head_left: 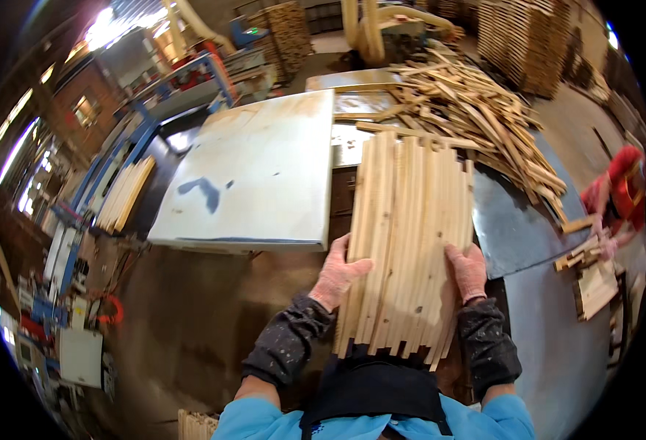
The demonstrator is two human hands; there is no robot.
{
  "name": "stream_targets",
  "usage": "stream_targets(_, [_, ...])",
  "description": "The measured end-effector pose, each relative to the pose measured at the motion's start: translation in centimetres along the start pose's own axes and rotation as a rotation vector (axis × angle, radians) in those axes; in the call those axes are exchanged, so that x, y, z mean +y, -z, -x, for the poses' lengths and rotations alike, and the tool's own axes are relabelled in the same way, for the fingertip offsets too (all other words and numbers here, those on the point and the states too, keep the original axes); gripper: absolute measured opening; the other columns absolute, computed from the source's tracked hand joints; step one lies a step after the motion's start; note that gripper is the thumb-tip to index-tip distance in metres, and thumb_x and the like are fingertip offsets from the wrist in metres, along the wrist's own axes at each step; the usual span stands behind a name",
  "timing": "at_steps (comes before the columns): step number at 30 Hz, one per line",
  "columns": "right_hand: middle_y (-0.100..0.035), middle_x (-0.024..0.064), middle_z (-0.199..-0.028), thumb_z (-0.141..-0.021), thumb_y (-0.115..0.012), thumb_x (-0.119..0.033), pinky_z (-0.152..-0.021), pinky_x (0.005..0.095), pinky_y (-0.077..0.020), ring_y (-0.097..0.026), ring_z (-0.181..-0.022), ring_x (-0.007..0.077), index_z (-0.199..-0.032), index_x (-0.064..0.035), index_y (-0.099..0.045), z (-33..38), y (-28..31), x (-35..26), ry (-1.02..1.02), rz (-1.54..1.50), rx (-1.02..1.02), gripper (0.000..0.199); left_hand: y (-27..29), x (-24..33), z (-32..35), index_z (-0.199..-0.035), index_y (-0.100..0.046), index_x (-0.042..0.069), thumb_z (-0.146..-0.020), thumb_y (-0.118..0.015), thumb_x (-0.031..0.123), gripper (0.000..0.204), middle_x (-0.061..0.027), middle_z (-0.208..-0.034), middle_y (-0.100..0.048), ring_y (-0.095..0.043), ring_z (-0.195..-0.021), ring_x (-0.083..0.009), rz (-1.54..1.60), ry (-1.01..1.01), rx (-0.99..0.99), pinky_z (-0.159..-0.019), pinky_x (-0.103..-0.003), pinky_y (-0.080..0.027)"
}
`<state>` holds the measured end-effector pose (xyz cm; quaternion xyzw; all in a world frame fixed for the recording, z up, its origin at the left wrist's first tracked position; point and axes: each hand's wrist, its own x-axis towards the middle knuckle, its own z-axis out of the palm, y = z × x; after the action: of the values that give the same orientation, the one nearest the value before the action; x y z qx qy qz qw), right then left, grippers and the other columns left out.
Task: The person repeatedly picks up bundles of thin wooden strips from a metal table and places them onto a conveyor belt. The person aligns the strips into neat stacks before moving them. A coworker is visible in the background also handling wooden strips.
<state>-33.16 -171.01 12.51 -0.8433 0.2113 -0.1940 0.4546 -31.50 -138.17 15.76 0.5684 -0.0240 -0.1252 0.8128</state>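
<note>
A worker's gloved left hand (339, 273) and right hand (468, 270) clamp a flat bundle of pale wooden slats (407, 235) from either side, the grip closed on the bundle's two long edges near its lower end. The slats lie side by side, their ragged near ends just above the worker's dark apron (371, 389), their far ends reaching away from the grip toward a loose heap of offcut strips (470, 110). Just beyond the left hand sits a white-topped bench (257, 169) marked with a blue smear; past the right hand, a grey metal surface (517, 220) runs under the heap. Well away from the left-hand grip, a second stack of slats (123, 194) rests on a blue-framed machine (154, 110). Well beyond the right hand, another person in a red top (620, 191) handles small wooden pieces (594, 282). Tall stacks of timber (521, 40) stand at the back.
</note>
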Motion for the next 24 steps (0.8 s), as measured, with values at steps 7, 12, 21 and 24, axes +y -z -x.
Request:
stream_targets(7, [-0.078,0.0287,-0.109,-0.084,-0.081,-0.057,-0.094,0.0493,-0.0579,-0.076,-0.105,0.0427,-0.116,0.0058,-0.076,-0.3,-18.9,-12.7,0.262,0.219,-0.532,0.07,17.6,3.2,4.4,-0.153,-0.04,-0.005,-0.093,-0.081,0.01,0.075,-0.0167,-0.138,-0.061,-0.064,-0.121,-0.0242,-0.049,-0.029,0.428,-0.106,-0.038,-0.056])
stream_targets(12, [-0.079,0.0251,-0.111,-0.086,-0.081,-0.056,-0.094,0.047,-0.0602,-0.077,-0.105,0.0389,-0.121,0.0046,-0.075,-0.7,-30.5,-18.1,0.262,0.299,-0.765,0.071,28.8,5.9,0.6,-0.15,-0.041,-0.007,-0.093,-0.084,0.015,0.075,-0.0216,-0.129,-0.068,-0.07,-0.112,-0.0277,-0.14,0.175,0.544,-0.102,-0.04,-0.059])
stream_targets(21, [-0.077,0.0231,-0.117,-0.086,-0.081,-0.062,-0.095,0.0487,-0.0585,-0.074,-0.109,0.0393,-0.124,0.0014,-0.073,-4.9,-49.0,-23.7,0.248,0.299,-0.621,0.075,42.9,12.1,-10.3,-0.148,-0.043,-0.007,-0.09,-0.09,0.018,0.079,-0.0214,-0.13,-0.068,-0.07,-0.114,-0.0286,-0.396,0.264,0.56,-0.102,-0.043,-0.059])
stream_targets(24, [-0.076,0.0229,-0.118,-0.085,-0.08,-0.064,-0.096,0.0495,-0.0578,-0.073,-0.11,0.0394,-0.124,0.0005,-0.073,-6.4,-53.3,-27.1,0.191,0.223,-0.651,0.076,48.9,12.7,-14.7,-0.148,-0.043,-0.007,-0.088,-0.091,0.018,0.08,-0.0214,-0.129,-0.068,-0.07,-0.113,-0.0285,-0.358,0.263,0.496,-0.102,-0.043,-0.059])
